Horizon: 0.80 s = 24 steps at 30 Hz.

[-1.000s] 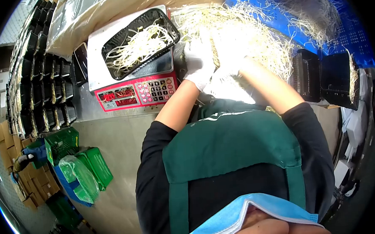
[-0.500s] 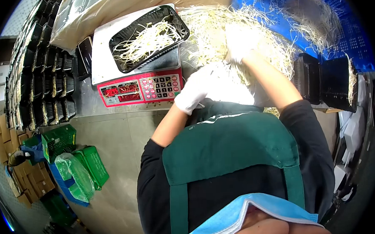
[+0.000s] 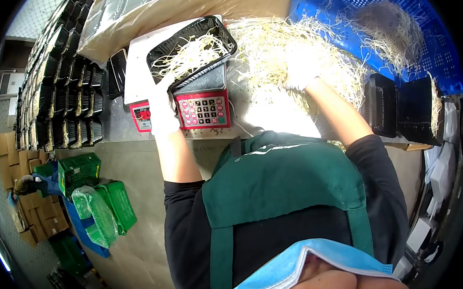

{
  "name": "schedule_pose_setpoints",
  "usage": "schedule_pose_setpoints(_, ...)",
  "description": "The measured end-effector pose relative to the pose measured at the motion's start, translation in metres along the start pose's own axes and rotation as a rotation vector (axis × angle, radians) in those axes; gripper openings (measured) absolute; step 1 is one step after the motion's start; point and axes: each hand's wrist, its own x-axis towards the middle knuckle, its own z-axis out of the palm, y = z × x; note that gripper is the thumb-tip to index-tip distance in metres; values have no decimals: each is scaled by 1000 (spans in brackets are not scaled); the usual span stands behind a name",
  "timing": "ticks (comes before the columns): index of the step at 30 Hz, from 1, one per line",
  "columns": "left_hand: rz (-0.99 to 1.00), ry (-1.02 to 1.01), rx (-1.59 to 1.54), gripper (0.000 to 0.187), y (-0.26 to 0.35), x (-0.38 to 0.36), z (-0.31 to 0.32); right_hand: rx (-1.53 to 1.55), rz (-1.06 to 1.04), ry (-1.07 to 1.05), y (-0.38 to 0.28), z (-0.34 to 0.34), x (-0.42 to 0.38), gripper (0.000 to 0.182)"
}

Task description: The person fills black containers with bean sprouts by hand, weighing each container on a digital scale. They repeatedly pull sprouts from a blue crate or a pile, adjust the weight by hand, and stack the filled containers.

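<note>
A black plastic tray (image 3: 227, 37) with pale sprouts (image 3: 191, 54) in it lies tilted on the red and white scale (image 3: 219, 107). My left hand (image 3: 164, 109), in a white glove, is at the tray's lower left corner, in front of the scale's display; its fingers are partly washed out by glare, so their grip is unclear. My right hand (image 3: 300, 74), also gloved, is in the large pile of sprouts (image 3: 262, 47) right of the scale. Bright glare and sprouts hide its fingers.
Stacked black trays (image 3: 61, 96) stand at the left. A blue perforated crate (image 3: 438, 52) holds more sprouts at the upper right, with black trays (image 3: 417, 104) below it. Green crates (image 3: 120, 207) are on the floor at the left, and a person (image 3: 40, 183) is beyond them.
My left hand has moved left from the front of the sprout pile to the tray on the scale. My right hand remains in the pile. The whole view has shifted slightly.
</note>
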Motion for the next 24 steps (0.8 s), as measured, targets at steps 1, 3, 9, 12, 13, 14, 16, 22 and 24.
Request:
schedule_pose_setpoints(1, -125, 107, -71, 79, -6, -4, 1, 3, 2, 7, 2, -3, -3, 111)
schedule_pose_setpoints(3, -149, 119, -109, 74, -14, -4, 4, 179, -66, -42, 14, -8, -8, 100)
schedule_pose_setpoints(9, -157, -152, -67, 59, -21, 2, 39, 666, -571, 512, 75, -25, -14, 86)
schedule_pose_setpoints(12, 561, -321, 616, 56, -1, -6, 107, 289, -596, 595, 49, -84, -28, 62)
schedule_pose_setpoints(13, 656, -425, 829, 58, -3, -4, 121, 5, -601, 651, 37, -89, -29, 49)
schedule_pose_setpoints(14, 662, -459, 930, 64, 10, -20, 135, 169, -591, 687, 21, -82, -15, 43)
schedule_pose_setpoints(16, 614, -490, 960, 71, 6, -32, 142, -29, -606, 828, -4, -88, -8, 19)
schedule_pose_setpoints(22, -102, -257, 319, 74, -35, -13, 69, 165, -369, 703, -134, -110, 9, 33)
schedule_pose_setpoints(24, -112, -201, 330, 72, -38, -3, 37, 258, -379, 640, -168, -107, 15, 57)
